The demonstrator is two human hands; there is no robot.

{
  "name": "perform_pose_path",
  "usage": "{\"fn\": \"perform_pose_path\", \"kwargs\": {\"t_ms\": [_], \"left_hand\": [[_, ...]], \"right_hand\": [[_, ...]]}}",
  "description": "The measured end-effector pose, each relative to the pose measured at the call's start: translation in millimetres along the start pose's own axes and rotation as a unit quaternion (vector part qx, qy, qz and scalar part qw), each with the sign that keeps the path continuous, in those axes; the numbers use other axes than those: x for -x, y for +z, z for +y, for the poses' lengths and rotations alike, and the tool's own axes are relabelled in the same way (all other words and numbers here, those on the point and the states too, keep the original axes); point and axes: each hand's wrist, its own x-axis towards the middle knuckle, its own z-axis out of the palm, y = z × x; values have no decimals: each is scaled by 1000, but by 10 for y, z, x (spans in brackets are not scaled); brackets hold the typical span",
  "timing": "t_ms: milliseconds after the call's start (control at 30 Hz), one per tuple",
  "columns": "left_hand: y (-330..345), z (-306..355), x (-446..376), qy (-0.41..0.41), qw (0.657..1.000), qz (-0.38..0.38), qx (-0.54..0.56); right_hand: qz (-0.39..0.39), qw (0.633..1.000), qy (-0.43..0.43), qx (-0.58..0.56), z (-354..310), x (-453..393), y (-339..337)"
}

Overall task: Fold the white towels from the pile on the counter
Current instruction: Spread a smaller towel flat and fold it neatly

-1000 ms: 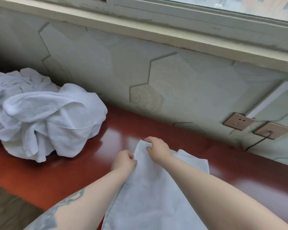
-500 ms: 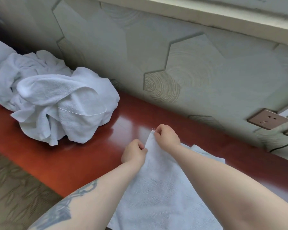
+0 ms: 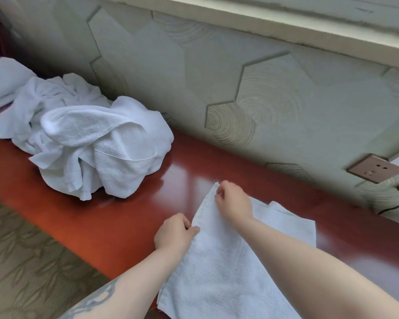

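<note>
A white towel (image 3: 219,268) lies spread on the red-brown counter (image 3: 124,217) in front of me, its near end hanging over the front edge. My right hand (image 3: 234,202) pinches its far left corner. My left hand (image 3: 174,231) grips the same left edge a little nearer to me. A second layer of the towel shows at the right (image 3: 293,223). To the left, a crumpled pile of white towels (image 3: 90,143) sits on the counter against the wall.
A grey wall with hexagon panels (image 3: 263,100) runs right behind the counter, with a window sill above. Two wall sockets (image 3: 376,168) and a black cable sit at the right. Patterned carpet (image 3: 16,261) lies below the counter's front edge. More white cloth (image 3: 2,79) lies far left.
The view has tilted down and left. My hands have moved slightly apart along the towel's left edge, the left one drawing back toward me, both still holding it.
</note>
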Motion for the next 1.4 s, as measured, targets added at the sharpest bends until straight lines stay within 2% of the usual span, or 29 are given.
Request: {"fn": "perform_pose_path", "kwargs": {"t_ms": [67, 133, 267, 333, 467, 533, 700, 767, 933, 1067, 1233, 1400], "left_hand": [[3, -27, 18, 2, 1000, 1, -17], [-42, -16, 14, -2, 1000, 7, -29], [-145, 117, -64, -17, 999, 28, -15], [-148, 227, -132, -14, 999, 39, 7], [-42, 511, -239, 16, 999, -13, 48], [16, 608, -322, 26, 997, -37, 68], [102, 798, -602, 44, 990, -85, 102], [114, 849, -687, 52, 990, -87, 95], [150, 946, -842, 70, 988, -105, 90], [180, 906, -864, 99, 989, -86, 73], [235, 837, -817, 167, 983, -65, 32], [197, 787, -833, 228, 972, -59, 16]], "right_hand": [[-16, 998, 31, -54, 33, 151, -17], [27, 994, 57, -85, 178, 294, -111], [44, 990, 114, -73, 669, 588, -345], [51, 990, 106, -73, 841, 704, -385], [96, 987, 118, -61, 1082, 900, -454], [105, 986, 125, -14, 1187, 905, -538], [31, 977, 144, 155, 1401, 804, -892], [5, 971, 149, 188, 1435, 770, -974], [-26, 961, 94, 257, 1435, 719, -1066], [-71, 955, 55, 284, 1386, 700, -1088], [-125, 963, 8, 238, 1286, 670, -1120], [-160, 960, 48, 226, 1216, 652, -1180]]}}
